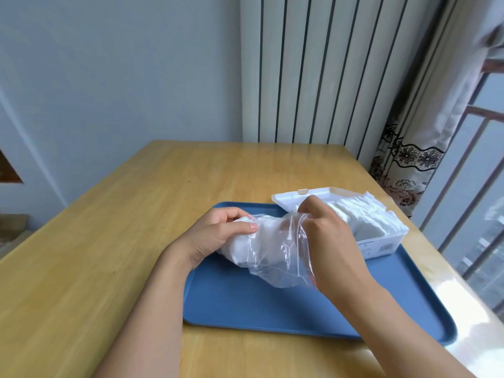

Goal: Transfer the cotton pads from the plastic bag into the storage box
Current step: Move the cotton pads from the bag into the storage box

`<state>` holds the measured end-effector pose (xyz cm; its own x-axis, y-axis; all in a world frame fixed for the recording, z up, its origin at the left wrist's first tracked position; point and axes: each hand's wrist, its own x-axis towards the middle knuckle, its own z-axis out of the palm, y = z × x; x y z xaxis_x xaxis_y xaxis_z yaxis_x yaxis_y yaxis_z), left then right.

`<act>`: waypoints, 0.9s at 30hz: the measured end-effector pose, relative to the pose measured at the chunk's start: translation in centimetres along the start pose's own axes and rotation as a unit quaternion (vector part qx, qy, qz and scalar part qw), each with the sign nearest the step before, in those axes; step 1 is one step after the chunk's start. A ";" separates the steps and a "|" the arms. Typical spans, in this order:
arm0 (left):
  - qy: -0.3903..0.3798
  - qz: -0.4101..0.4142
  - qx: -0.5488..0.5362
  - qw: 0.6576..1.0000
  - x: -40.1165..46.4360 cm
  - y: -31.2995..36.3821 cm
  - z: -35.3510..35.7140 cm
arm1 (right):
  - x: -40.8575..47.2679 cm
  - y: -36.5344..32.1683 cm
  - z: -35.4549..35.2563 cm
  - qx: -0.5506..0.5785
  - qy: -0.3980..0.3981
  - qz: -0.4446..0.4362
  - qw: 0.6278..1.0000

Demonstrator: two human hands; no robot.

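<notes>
At centre of the blue tray (272, 309), the clear plastic bag (275, 252) is held just above the tray surface. The left hand (218, 236) is closed around the bag's closed end, thumb laid over the top. The right hand (327, 236) is seen from the back, fingers curled at the bag's mouth — whether pads are pinched or only the film is gripped cannot be told. Cotton pads (240, 249) show as a white mass bunched inside the bag, toward the left hand.

At 2 o'clock from the bag, the white storage box (381, 245) sits on the tray with its lid (289, 199) thrown back toward 11 o'clock. A row of pads (362, 214) is already stacked inside, close to the rim.

Step judged: mid-transfer, another batch being drawn from the bag. Next move is likely to call for a firm pinch on a small stack, drawn clear of the film, then carried to 2 o'clock and set down beside the row.

Hindrances — crumpled film clinging round the mouth, and little room left in the box. A wooden table (109, 241) bears the tray; a curtain (403, 170) hangs at 1 o'clock, well apart.
</notes>
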<state>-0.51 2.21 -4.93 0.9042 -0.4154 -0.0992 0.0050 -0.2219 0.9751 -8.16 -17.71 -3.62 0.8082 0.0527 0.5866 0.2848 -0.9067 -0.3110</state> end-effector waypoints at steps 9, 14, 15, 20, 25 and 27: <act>0.017 0.030 -0.039 0.999 0.2 -0.2 -0.3 | -0.4 1.3 0.1 -0.065 -0.101 -0.079 0.990; 0.040 0.042 -0.045 0.997 0.5 -0.5 -0.1 | -0.1 1.8 0.7 -0.051 -0.070 -0.080 0.993; 0.039 0.044 -0.043 0.997 0.5 -0.5 -0.1 | -0.1 1.8 0.7 -0.060 -0.079 -0.080 0.992; 0.048 0.056 -0.030 0.997 0.5 -0.6 0.0 | 0.0 1.9 1.4 -0.065 -0.076 -0.083 0.992; 0.095 0.058 -0.027 0.993 0.8 -0.7 0.1 | -0.3 1.9 1.2 -0.053 -0.111 -0.087 0.989; 0.097 0.059 -0.028 0.993 0.8 -0.7 -0.1 | -0.2 1.9 1.4 -0.064 -0.126 -0.080 0.987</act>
<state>0.24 2.12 -5.71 0.9650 -0.2572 0.0516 -0.0873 -0.1294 0.9877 -7.06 -18.88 -5.39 0.8655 0.2874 0.4103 0.3651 -0.9227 -0.1238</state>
